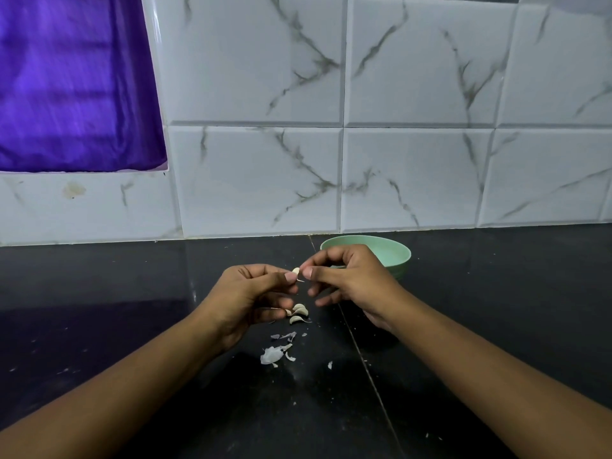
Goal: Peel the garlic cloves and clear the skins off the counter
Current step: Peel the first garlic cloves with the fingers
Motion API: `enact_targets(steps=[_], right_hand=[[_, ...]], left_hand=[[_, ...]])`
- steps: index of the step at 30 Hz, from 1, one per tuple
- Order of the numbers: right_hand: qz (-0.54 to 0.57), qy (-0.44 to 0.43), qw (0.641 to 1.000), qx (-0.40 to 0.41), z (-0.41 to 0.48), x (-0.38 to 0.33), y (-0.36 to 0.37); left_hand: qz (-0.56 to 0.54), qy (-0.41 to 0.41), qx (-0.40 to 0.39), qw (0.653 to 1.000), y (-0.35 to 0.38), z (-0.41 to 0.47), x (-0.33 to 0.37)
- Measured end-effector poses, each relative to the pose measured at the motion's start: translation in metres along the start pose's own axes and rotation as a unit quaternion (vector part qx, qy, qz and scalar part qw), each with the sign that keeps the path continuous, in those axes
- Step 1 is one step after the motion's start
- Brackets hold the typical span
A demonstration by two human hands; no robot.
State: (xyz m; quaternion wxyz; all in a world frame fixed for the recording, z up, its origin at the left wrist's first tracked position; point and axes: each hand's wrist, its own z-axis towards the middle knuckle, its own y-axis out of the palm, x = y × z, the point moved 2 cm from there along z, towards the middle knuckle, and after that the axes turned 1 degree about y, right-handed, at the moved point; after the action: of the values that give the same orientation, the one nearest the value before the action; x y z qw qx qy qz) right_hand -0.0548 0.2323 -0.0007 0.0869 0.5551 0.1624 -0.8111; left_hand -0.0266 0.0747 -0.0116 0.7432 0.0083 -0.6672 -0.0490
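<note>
A small pale garlic clove [295,270] is held above the black counter between both hands. My left hand [251,293] pinches it from the left with thumb and fingers, and my right hand [347,276] pinches it from the right. Below them several loose cloves [299,313] lie on the counter. Nearer to me sits a scatter of white papery skins [273,354], with a few small flakes to the right. A pale green bowl [394,251] stands behind my right hand, partly hidden by it.
The black counter [132,309] runs to a white marble-patterned tile wall [414,177]. A purple cloth [73,84] hangs at the upper left. Tiny skin crumbs dot the counter around the pile.
</note>
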Motion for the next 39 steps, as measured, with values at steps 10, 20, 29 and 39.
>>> enact_targets(steps=[10, 20, 29, 39], right_hand=[[0.055, 0.048, 0.997, 0.010, -0.002, 0.000, 0.004], [-0.045, 0.013, 0.996, 0.079, 0.000, 0.003, 0.011], [-0.117, -0.007, 0.987, 0.112, 0.000, 0.003, 0.009], [-0.090, 0.012, 0.990, 0.107, 0.001, 0.005, 0.010]], left_hand=[[0.037, 0.090, 0.038, 0.995, 0.005, -0.003, 0.001], [0.065, 0.097, 0.053, 0.992, 0.007, -0.002, -0.004], [0.108, 0.132, 0.068, 0.983, 0.008, -0.002, -0.005], [0.103, 0.126, 0.061, 0.985, 0.008, -0.001, -0.006]])
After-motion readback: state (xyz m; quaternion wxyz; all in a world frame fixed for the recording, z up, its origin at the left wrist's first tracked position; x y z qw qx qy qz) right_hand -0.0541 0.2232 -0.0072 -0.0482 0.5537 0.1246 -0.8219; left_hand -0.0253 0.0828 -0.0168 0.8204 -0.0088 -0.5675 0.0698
